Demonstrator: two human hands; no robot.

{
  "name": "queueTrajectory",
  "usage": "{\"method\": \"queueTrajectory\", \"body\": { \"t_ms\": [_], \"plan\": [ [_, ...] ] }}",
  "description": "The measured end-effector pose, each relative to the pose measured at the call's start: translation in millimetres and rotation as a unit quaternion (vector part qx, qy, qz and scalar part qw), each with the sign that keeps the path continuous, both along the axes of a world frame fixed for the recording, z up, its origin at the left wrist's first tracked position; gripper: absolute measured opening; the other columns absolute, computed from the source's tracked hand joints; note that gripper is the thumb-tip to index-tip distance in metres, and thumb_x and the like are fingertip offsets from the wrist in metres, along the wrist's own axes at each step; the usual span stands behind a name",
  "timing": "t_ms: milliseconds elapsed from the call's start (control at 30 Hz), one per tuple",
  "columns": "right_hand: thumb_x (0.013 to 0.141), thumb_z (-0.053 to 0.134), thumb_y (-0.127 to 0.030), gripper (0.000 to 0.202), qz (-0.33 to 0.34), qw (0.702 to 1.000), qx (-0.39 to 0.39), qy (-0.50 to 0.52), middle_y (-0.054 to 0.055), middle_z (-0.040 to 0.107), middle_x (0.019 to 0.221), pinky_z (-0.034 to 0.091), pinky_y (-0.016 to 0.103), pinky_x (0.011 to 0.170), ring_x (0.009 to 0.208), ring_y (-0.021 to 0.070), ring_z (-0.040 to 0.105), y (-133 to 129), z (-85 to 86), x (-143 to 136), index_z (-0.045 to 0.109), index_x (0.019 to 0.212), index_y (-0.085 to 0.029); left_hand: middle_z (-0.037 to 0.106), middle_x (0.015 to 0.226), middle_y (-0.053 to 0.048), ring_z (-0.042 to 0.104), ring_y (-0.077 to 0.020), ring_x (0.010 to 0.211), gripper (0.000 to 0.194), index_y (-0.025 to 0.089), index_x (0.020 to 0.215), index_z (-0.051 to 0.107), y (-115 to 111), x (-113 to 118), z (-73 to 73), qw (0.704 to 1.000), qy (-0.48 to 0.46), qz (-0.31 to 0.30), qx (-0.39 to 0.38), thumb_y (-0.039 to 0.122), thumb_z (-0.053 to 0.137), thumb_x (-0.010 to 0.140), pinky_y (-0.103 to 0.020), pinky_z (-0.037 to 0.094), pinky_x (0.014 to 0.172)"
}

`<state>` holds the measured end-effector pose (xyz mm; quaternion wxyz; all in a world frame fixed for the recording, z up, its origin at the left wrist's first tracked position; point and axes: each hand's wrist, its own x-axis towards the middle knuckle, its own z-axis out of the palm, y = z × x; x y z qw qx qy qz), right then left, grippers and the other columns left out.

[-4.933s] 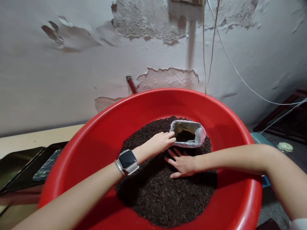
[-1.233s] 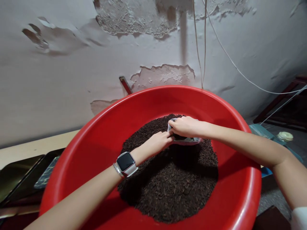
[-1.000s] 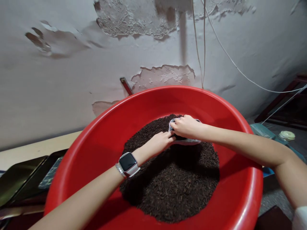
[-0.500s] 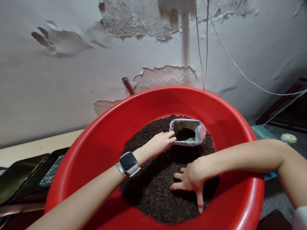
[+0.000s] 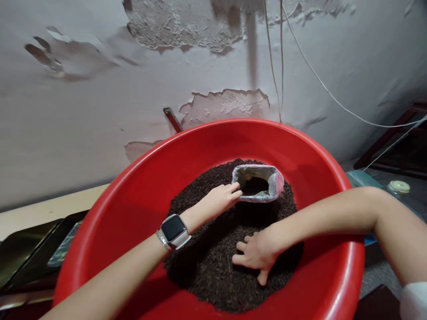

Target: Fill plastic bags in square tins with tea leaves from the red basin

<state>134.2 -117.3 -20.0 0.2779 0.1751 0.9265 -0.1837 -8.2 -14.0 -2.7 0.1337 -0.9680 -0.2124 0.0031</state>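
A large red basin (image 5: 133,191) holds a heap of dark, shredded loose material (image 5: 220,271). A clear plastic bag with a pinkish right side (image 5: 276,183) stands open-mouthed at the back of the heap, some dark material inside it. My left hand (image 5: 224,195), with a watch (image 5: 173,227) on the wrist, pinches the bag's left rim. Lower and to the right, my right hand (image 5: 258,252) rests palm down on the heap with its fingers spread, the tips partly sunk in the material.
Behind the basin is a wall (image 5: 83,115) with peeling plaster and hanging cords (image 5: 271,53). Dark glossy trays (image 5: 26,249) lie at the left beside a pale ledge (image 5: 60,204). A pale green round object (image 5: 399,186) sits at the right.
My right hand has drawn its thumb inward and sits a little further left on the heap. The left hand keeps its hold on the bag. The whole view has shifted slightly.
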Motion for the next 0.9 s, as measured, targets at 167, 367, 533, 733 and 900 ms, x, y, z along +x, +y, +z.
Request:
{"method": "queueTrajectory", "body": {
  "t_ms": [167,367,533,733,900],
  "plan": [
    [0.086,0.061,-0.045,0.067,-0.003,1.0,-0.01,-0.01,0.024,0.059,0.122,0.054,0.038,0.067,0.103,0.0338,0.065,4.8,0.9,3.0,0.039,0.14,-0.012,0.056,0.101,-0.007,0.06,-0.0163,0.078,0.01,0.017,0.094,0.056,1.1,0.4,-1.9,1.0,-0.01,-0.004,-0.009,0.015,0.046,0.094,-0.029,0.047,0.067],
    [0.09,0.058,-0.035,0.043,-0.012,0.999,0.038,0.006,0.016,0.07,0.096,0.051,0.033,0.059,0.089,0.028,0.069,5.0,18.7,0.1,0.054,0.125,-0.01,0.057,0.103,-0.008,0.06,-0.0163,0.076,0.011,0.016,0.096,0.057,0.3,0.5,-1.6,1.0,0.002,0.002,0.001,0.016,0.046,0.095,-0.03,0.048,0.067],
    [0.093,0.051,-0.032,0.036,-0.034,0.991,0.11,0.062,0.012,0.071,0.089,0.047,0.03,0.057,0.083,0.0242,0.069,7.7,65.7,2.8,0.055,0.12,-0.01,0.058,0.106,-0.008,0.06,-0.0161,0.078,0.01,0.017,0.097,0.059,-0.1,0.8,-0.6,1.0,-0.004,0.008,-0.014,0.016,0.049,0.093,-0.029,0.049,0.07],
    [0.096,0.04,-0.017,0.027,-0.18,0.931,0.311,0.059,0.015,0.07,0.094,0.048,0.03,0.064,0.086,0.023,0.068,31.2,112.8,26.6,0.057,0.113,-0.006,0.062,0.104,-0.005,0.061,-0.0167,0.089,0.019,0.02,0.105,0.061,6.8,-0.5,-8.9,0.996,-0.063,0.009,-0.07,0.018,0.044,0.095,-0.029,0.05,0.079],
    [0.095,0.047,-0.038,0.037,-0.2,0.915,0.35,-0.001,0.019,0.066,0.108,0.05,0.033,0.071,0.098,0.0265,0.065,47.4,106.0,35.1,0.058,0.112,-0.007,0.06,0.108,-0.009,0.062,-0.0165,0.081,0.018,0.017,0.1,0.062,3.8,-1.2,-4.2,0.999,-0.033,0.005,-0.034,0.02,0.044,0.096,-0.03,0.051,0.074]
  ]
}}
